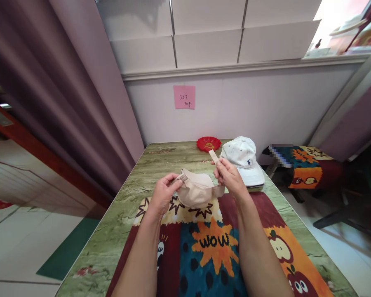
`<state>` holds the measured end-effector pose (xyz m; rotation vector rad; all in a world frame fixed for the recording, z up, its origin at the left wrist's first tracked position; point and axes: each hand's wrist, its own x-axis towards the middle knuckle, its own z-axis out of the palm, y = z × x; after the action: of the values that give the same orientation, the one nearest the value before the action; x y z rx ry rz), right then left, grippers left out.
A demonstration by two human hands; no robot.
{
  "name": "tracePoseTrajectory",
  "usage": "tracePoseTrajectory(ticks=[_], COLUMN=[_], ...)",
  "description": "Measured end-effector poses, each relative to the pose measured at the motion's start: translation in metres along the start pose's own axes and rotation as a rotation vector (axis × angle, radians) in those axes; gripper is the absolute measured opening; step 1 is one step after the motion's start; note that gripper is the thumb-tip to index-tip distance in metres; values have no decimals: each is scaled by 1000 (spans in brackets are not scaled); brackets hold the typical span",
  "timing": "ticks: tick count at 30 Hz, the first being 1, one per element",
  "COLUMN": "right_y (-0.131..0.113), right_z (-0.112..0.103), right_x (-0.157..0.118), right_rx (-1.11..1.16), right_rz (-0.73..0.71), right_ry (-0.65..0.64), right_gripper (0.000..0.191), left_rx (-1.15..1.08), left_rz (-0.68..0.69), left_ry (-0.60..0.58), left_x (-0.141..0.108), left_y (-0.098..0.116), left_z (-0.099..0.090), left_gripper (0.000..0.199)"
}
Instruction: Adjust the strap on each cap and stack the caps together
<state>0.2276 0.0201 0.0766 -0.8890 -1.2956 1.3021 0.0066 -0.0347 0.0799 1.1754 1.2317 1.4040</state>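
Note:
A beige baseball cap (195, 194) is held up over the patterned mat (210, 264), its back strap undone. My left hand (166, 190) pinches one side of the cap at the strap end near the buckle. In my right hand (228, 175) is the other end of the strap, a light beige tab (214, 156) sticking up past the fingers. Behind my right hand a white baseball cap (241, 150) with a small dark blue logo sits on the table, its brim toward the right front. My right hand partly covers it.
A red scalloped dish (208, 143) stands at the back of the green wood-patterned table (111, 231). A pink note (184, 97) is stuck on the wall behind. To the right, a bench (306, 165) has a similar mat on it; a purple curtain (89, 82) hangs at left.

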Motion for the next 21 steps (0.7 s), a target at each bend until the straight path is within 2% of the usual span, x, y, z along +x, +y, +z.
tracePoseTrajectory(ticks=[3,6,10,14,17,21], right_y=[-4,-8,-6,1,7,12], right_z=[-1,3,19,36,40,38], right_x=[-1,-3,-5,-4,-3,0], right_rx=[-67,-181,-226,-156,-124,-103], right_rz=[-30,-38,-36,20,28,42], right_ry=[17,22,-5,-50,-59,2], right_gripper=[30,26,26,31,27,26], left_rx=[-57,-62,14,144,240,385], left_rz=[-19,54,141,159,183,260], left_ry=[59,119,139,68,54,44], left_x=[0,2,3,-1,-6,-10], left_y=[0,3,5,1,-2,-5], left_z=[7,16,25,30,32,35], left_gripper=[35,41,32,22,13,9])
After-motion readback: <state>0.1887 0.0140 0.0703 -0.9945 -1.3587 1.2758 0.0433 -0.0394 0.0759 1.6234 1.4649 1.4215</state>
